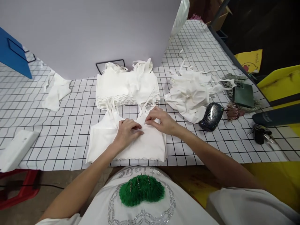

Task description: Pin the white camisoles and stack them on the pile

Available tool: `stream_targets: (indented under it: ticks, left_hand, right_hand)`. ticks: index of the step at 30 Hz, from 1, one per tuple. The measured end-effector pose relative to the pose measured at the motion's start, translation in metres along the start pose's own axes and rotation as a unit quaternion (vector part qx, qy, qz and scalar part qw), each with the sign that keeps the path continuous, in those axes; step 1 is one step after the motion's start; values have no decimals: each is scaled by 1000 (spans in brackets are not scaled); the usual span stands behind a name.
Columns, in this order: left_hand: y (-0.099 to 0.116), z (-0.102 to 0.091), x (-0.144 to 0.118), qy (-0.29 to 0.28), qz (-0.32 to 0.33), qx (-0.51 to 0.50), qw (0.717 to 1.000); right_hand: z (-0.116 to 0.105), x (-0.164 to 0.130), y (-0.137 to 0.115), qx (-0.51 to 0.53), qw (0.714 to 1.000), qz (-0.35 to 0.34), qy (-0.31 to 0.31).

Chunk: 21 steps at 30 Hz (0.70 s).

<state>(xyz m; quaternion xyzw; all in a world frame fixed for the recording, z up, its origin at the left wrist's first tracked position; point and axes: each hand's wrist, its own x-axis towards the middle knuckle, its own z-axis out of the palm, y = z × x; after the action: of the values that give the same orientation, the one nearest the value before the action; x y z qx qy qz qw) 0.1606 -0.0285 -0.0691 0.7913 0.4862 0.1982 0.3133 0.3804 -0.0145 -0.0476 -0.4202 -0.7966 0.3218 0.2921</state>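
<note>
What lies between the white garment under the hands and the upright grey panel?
In the head view, a stack of white garments lies between the front garment and the panel, with a black wire frame behind it.

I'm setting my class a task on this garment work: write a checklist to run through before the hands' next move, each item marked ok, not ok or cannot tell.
1. Front white garment spread out: ok, its body lies mostly flat.
2. Left hand on that garment: ok, resting on its upper part.
3. Right hand's grip: cannot tell whether it pinches cloth or thread.
4. Front garment's straps tucked in: not ok, they lie loose towards the folded stack.
5. Garment pile at right tidy: not ok, crumpled, straps straggling.
6. Keys clear of garments: ok, well apart.
</note>
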Motion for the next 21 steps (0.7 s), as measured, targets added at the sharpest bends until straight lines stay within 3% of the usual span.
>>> stream_targets:
  ticks: [13, 21]
  left_hand:
    - [-3, 10, -3, 42, 21, -7, 999]
    - [-3, 12, -4, 52, 19, -7, 998]
  right_hand:
    - [29, -9, 4, -27, 999, -21, -13]
    - [32, -14, 7, -34, 999, -26, -9]
